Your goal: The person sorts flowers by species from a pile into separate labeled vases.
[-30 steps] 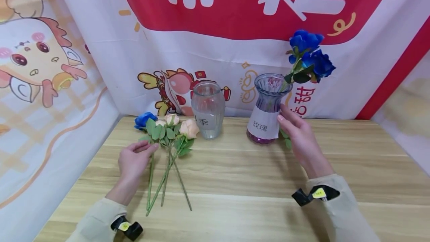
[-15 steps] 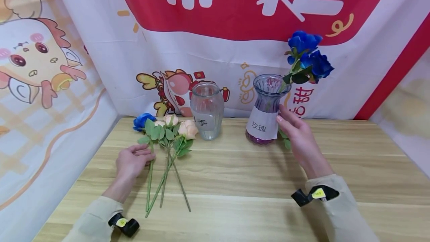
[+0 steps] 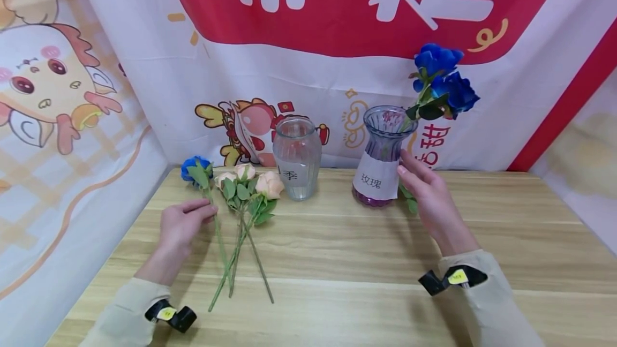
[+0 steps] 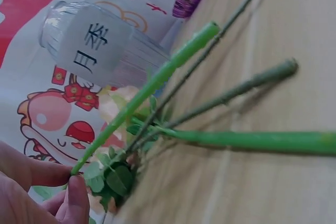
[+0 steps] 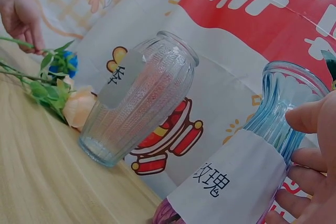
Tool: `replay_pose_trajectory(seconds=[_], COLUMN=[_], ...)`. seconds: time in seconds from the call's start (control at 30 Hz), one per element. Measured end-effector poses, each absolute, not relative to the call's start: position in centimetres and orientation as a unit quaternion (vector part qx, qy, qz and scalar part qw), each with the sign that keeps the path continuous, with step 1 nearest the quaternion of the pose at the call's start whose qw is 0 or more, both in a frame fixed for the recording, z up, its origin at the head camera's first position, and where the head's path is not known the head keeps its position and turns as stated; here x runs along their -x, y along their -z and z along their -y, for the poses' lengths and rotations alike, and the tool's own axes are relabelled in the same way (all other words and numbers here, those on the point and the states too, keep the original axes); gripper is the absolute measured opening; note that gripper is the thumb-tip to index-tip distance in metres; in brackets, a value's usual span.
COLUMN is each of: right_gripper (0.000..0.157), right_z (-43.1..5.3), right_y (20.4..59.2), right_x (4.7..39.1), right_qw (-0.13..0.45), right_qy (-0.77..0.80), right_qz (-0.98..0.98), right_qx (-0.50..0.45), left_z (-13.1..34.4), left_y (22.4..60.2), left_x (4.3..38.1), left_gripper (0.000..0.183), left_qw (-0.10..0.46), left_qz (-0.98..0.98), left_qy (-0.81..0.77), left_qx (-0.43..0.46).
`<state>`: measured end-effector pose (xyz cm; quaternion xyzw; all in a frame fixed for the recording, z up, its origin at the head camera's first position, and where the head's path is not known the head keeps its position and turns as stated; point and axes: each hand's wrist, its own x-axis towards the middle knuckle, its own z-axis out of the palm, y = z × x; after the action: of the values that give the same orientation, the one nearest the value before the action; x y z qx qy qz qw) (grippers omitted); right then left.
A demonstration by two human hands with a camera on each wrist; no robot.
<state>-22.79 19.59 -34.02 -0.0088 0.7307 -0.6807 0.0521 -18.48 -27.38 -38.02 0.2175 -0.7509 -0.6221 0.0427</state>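
My left hand [image 3: 185, 224] pinches the thin green stem of a blue rose [image 3: 195, 170] between thumb and fingertips; the stem's cut end [image 4: 207, 32] shows raised in the left wrist view. Beside it several peach roses [image 3: 269, 183] lie on the table with their stems crossed. My right hand [image 3: 431, 197] rests its fingertips against the right side of a blue-purple glass vase [image 3: 376, 178] with a paper label. Blue roses [image 3: 453, 90] stand in that vase and lean right. Between the hands is a clear glass vase [image 3: 299, 159], labelled, with no flower in it.
The wooden table [image 3: 347, 293] ends at a printed cloth backdrop [image 3: 241, 79] right behind the vases. Another cartoon cloth [image 3: 58, 175] runs along the left side. Green leaves [image 3: 408, 200] show beside the labelled blue-purple vase.
The left hand has taken the blue rose's stem and shifted it slightly left, apart from the peach roses. Its leaves have turned. The right hand and both vases stay where they were.
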Motion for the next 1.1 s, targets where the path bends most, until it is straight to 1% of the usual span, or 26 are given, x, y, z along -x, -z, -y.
replay_pose_trajectory(seconds=[0.2,0.33,0.57,0.83,0.97,1.1], right_gripper=[0.067,0.066,0.072,0.070,0.069,0.069], right_z=[-19.6,-19.6,-19.6,-19.5,-19.5,-19.6], right_y=[34.1,34.1,34.2,34.1,34.1,34.2], right_x=[22.8,22.7,22.6,22.6,22.6,22.6], right_qw=[0.048,0.040,0.039,0.039,0.035,0.035], right_qy=[0.684,0.688,0.691,0.692,0.692,0.691], right_qz=[-0.728,-0.724,-0.722,-0.721,-0.721,-0.722], right_qx=[0.011,0.014,0.018,0.022,0.020,0.018], left_z=[26.8,25.8,23.3,19.9,18.2,16.6], left_y=[36.7,35.9,35.0,34.3,33.5,32.7], left_x=[19.0,19.3,19.8,20.8,21.4,21.8], left_gripper=[0.057,0.055,0.034,0.034,0.033,0.027], left_qw=[0.065,0.088,0.130,0.165,0.184,0.202], left_qz=[0.668,0.613,0.532,0.475,0.458,0.445], left_qy=[0.708,0.751,0.803,0.833,0.843,0.850], left_qx=[-0.220,-0.227,-0.235,-0.229,-0.212,-0.195])
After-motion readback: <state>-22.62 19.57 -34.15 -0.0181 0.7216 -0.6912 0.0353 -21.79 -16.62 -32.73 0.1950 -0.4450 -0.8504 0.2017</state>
